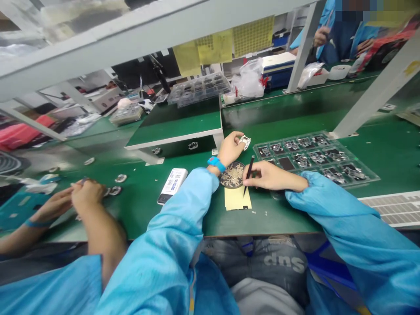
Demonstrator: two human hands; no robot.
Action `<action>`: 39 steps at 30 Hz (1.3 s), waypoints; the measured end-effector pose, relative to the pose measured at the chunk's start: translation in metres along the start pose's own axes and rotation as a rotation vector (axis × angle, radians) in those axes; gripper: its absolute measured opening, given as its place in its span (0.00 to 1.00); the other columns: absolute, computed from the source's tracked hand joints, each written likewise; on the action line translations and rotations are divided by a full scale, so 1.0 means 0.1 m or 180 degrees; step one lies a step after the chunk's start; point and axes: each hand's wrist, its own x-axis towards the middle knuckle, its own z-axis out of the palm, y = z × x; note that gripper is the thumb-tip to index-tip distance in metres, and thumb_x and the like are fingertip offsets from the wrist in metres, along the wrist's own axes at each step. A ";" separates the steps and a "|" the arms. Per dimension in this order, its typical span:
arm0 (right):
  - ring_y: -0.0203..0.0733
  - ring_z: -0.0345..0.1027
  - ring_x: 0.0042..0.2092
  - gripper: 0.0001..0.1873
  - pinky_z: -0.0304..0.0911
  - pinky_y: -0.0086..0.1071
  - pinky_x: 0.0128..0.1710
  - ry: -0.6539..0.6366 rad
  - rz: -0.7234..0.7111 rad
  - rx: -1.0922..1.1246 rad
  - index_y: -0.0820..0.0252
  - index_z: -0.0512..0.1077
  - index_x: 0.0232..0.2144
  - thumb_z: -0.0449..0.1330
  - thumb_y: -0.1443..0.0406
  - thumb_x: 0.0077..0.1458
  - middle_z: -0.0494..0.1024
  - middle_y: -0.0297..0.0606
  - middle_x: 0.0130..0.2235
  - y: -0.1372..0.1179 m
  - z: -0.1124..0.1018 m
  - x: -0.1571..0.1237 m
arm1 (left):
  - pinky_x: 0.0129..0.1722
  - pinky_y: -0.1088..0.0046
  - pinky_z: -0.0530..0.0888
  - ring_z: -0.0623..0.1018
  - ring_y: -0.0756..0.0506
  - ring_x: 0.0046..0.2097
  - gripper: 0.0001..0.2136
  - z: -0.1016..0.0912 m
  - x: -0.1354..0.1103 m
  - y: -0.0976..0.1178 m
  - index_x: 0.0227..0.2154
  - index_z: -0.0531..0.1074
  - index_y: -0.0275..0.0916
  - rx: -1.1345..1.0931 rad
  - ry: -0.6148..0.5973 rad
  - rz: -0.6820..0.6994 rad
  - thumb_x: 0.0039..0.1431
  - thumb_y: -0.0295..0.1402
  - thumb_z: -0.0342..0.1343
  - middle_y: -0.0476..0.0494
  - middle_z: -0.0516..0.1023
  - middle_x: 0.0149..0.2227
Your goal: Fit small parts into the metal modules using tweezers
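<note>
Between the fingers of my left hand (231, 148) is a small white-and-metal part (245, 141), held above the far edge of a round dish. That dish of tiny beige pieces (233, 174) sits between my hands. My right hand (262, 176) grips black tweezers (250, 171) like a pen, tips pointing down at a yellow paper pad (236, 200). The pad lies just in front of the dish, with a small black piece on its near corner. Right of my hands, a clear compartment tray (315, 158) holds several metal parts.
A white-and-blue box (173, 186) lies left of my forearm. At the left, a co-worker's hands (82, 192) work near small loose parts (115, 190). A green raised shelf (179, 127) stands behind. A white grid sheet (393, 208) lies at right, near a slanted post (370, 78).
</note>
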 end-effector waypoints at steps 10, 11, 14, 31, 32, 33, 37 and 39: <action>0.37 0.70 0.33 0.19 0.65 0.31 0.33 -0.0256 0.0417 -0.0342 0.62 0.77 0.37 0.65 0.52 0.56 0.80 0.38 0.34 0.08 0.14 -0.01 | 0.27 0.77 0.74 0.78 0.50 0.30 0.12 -0.36 -0.99 -0.09 0.35 0.70 0.38 -0.3045 0.0268 -0.1061 0.51 0.32 0.66 0.48 0.77 0.32; 0.37 0.70 0.32 0.19 0.65 0.31 0.33 -0.0280 0.0461 -0.0295 0.62 0.77 0.37 0.65 0.51 0.56 0.80 0.37 0.34 0.09 0.14 -0.01 | 0.27 0.77 0.75 0.78 0.50 0.32 0.13 -0.36 -1.01 -0.06 0.38 0.72 0.37 -0.3014 0.0230 -0.1062 0.51 0.33 0.67 0.47 0.78 0.34; 0.37 0.70 0.31 0.18 0.66 0.30 0.32 -0.0315 0.0473 -0.0278 0.61 0.78 0.37 0.65 0.52 0.56 0.80 0.36 0.33 0.09 0.16 -0.03 | 0.27 0.78 0.76 0.79 0.49 0.35 0.16 -0.33 -1.06 0.01 0.43 0.76 0.37 -0.2812 0.0051 -0.1078 0.53 0.36 0.67 0.43 0.80 0.40; 0.36 0.73 0.31 0.15 0.70 0.30 0.32 -0.0340 0.0496 0.0229 0.62 0.76 0.34 0.66 0.55 0.57 0.80 0.37 0.33 -0.04 0.15 -0.06 | 0.19 0.78 0.71 0.80 0.48 0.26 0.12 -0.19 -1.13 -0.02 0.39 0.72 0.37 -0.2577 -0.0232 -0.1322 0.55 0.36 0.65 0.45 0.81 0.32; 0.36 0.74 0.31 0.15 0.71 0.31 0.32 -0.0369 0.0470 0.0502 0.62 0.75 0.34 0.66 0.55 0.57 0.81 0.37 0.32 -0.07 0.13 -0.07 | 0.19 0.79 0.71 0.80 0.49 0.26 0.12 -0.19 -1.13 -0.03 0.39 0.72 0.37 -0.2564 -0.0225 -0.1311 0.55 0.36 0.65 0.44 0.81 0.32; 0.36 0.74 0.31 0.14 0.71 0.31 0.31 -0.0323 0.0400 0.0738 0.62 0.74 0.33 0.66 0.55 0.57 0.81 0.37 0.32 -0.11 0.10 -0.08 | 0.19 0.79 0.70 0.80 0.49 0.25 0.12 -0.18 -1.13 -0.03 0.39 0.72 0.37 -0.2554 -0.0223 -0.1298 0.55 0.36 0.65 0.44 0.81 0.32; 0.36 0.73 0.29 0.12 0.71 0.32 0.29 0.0934 -0.0208 0.0590 0.58 0.74 0.32 0.68 0.56 0.56 0.80 0.36 0.32 -0.17 -0.02 -0.09 | 0.18 0.80 0.69 0.80 0.49 0.26 0.13 -0.17 -1.14 -0.04 0.42 0.73 0.37 -0.2498 -0.0262 -0.1240 0.56 0.36 0.64 0.44 0.82 0.33; 0.38 0.74 0.30 0.11 0.72 0.33 0.30 0.1600 -0.0500 0.0193 0.57 0.75 0.32 0.69 0.56 0.56 0.80 0.37 0.32 -0.14 -0.05 -0.08 | 0.18 0.80 0.69 0.80 0.49 0.25 0.14 -0.18 -1.14 -0.02 0.43 0.74 0.37 -0.2439 -0.0252 -0.1198 0.56 0.36 0.64 0.44 0.82 0.34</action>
